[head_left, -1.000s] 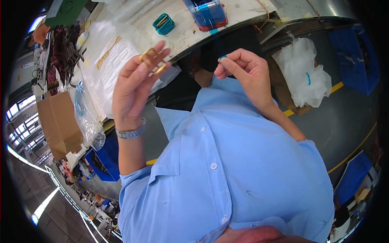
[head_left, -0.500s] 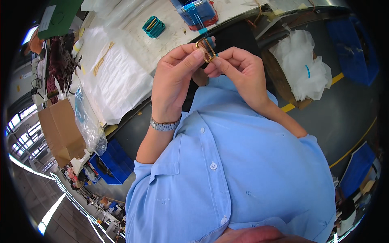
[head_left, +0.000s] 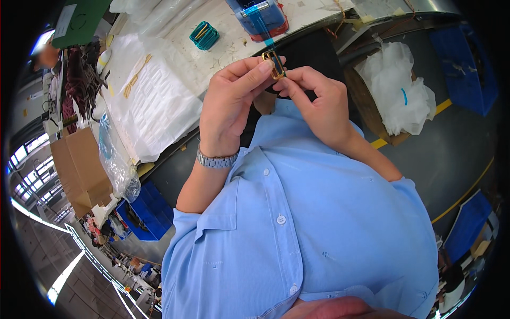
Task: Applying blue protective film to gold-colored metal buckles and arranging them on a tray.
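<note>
A gold rectangular buckle (head_left: 274, 65) is held up between my two hands, just off the table's front edge. My left hand (head_left: 232, 98) pinches its left side between thumb and fingers. At its lower end my right hand (head_left: 325, 109) has thumb and forefinger closed together, touching the buckle; whether a bit of film is between them is hidden. A strip of clear blue film (head_left: 260, 26) runs down from a blue tape dispenser (head_left: 272, 18) to behind the buckle. Left of the dispenser lies a stack of teal-wrapped gold pieces (head_left: 204, 35).
White wrapping sheets (head_left: 159, 111) with yellow cord (head_left: 136, 77) cover the table's left side. An open cardboard box (head_left: 79, 167) stands farther left. At right, a carton holds crumpled white plastic (head_left: 393, 87), near a blue bin (head_left: 459, 69).
The buckle has turned and looks narrower now. My right fingers have shifted slightly along its lower end, while the left hand keeps its pinch. The whole view has shifted a little.
</note>
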A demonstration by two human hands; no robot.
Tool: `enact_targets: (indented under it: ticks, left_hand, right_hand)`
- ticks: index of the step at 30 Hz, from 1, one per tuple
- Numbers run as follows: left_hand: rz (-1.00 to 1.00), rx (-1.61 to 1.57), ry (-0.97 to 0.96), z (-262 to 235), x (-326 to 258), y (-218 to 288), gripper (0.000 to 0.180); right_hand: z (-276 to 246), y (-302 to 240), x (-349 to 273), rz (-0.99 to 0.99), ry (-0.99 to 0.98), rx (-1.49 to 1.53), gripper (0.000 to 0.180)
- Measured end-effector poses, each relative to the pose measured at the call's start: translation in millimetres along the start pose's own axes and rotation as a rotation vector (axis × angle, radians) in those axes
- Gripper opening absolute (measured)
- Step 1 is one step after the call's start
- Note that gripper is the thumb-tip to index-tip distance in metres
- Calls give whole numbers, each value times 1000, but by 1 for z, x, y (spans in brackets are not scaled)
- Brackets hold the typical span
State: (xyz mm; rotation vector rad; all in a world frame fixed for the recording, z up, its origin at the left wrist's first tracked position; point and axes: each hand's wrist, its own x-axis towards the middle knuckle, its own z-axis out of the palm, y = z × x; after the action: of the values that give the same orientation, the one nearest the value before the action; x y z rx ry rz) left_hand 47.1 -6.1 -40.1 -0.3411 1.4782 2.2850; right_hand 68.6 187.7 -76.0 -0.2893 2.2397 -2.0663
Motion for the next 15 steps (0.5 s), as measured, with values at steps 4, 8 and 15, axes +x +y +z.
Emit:
enact_targets:
  ticks: [4,8,15]
  left_hand:
    - [-20,53,8,-4,2,4,27]
    - [-46,100,-12,-8,0,8,28]
    - [-81,76,-39,-10,-1,10,29]
  right_hand:
    - [-2,1,5,73,-28,231,20]
    - [-8,3,10,356,-118,665,25]
    - [-10,16,16,572,-240,883,17]
